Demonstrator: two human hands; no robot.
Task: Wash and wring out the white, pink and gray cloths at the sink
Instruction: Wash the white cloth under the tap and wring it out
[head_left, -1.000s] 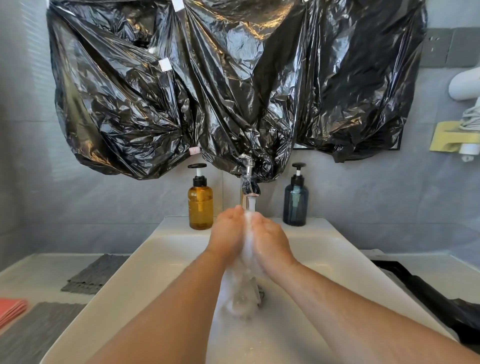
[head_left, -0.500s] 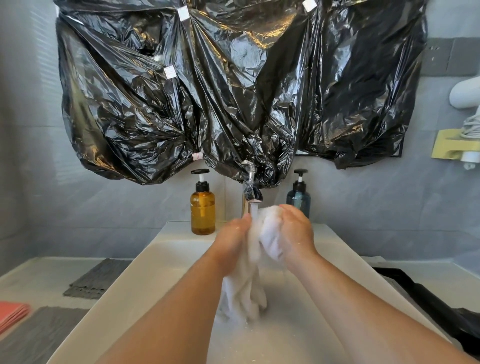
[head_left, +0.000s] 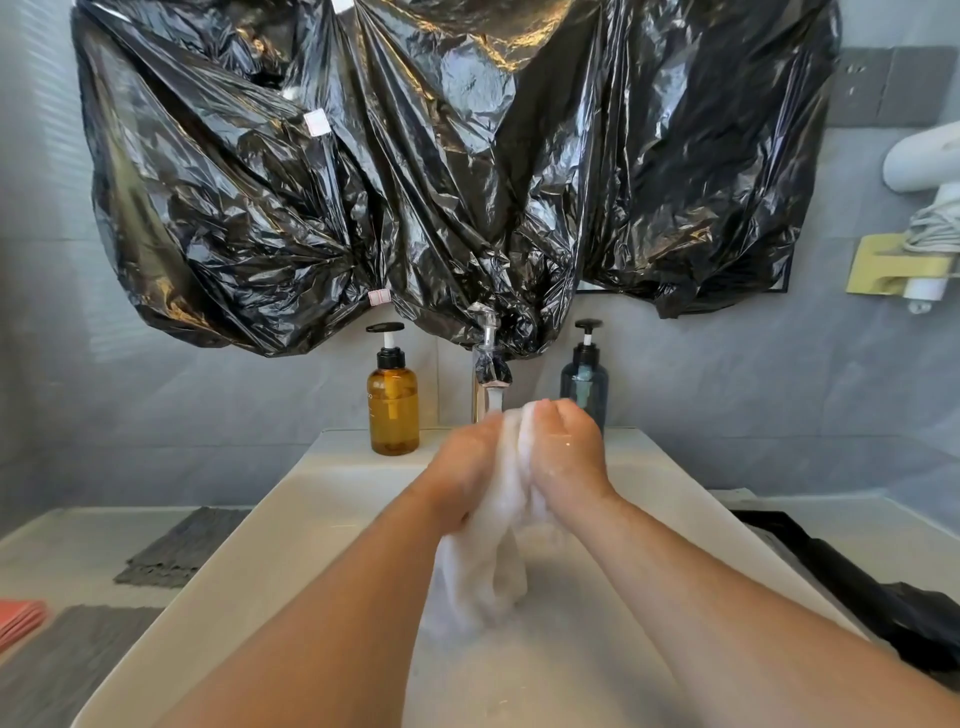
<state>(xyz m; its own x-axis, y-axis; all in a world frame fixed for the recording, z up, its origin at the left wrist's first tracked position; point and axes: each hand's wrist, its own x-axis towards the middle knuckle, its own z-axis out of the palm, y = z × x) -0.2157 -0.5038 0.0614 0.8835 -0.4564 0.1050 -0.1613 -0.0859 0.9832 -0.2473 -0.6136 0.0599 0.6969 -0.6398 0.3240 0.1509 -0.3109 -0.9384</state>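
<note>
A wet white cloth (head_left: 488, 561) hangs bunched between both hands over the white sink (head_left: 270, 525), its lower end trailing into the basin. My left hand (head_left: 467, 467) grips its left side and my right hand (head_left: 566, 457) grips its right side, knuckles close together. Water runs from the faucet (head_left: 491, 364) onto the top of the cloth. A folded pink cloth (head_left: 18, 621) lies at the left edge of the counter. Gray cloths lie on the counter to the left: one (head_left: 176, 548) further back and one (head_left: 67, 660) nearer.
An amber pump bottle (head_left: 393, 410) and a dark blue pump bottle (head_left: 584, 379) flank the faucet on the sink's back ledge. Black plastic sheeting (head_left: 415, 171) covers the wall above. A black object (head_left: 852, 587) lies on the counter to the right.
The hands rubbed the white cloth under the stream: the right hand rose with a bunch of it, then came back down against the left hand.
</note>
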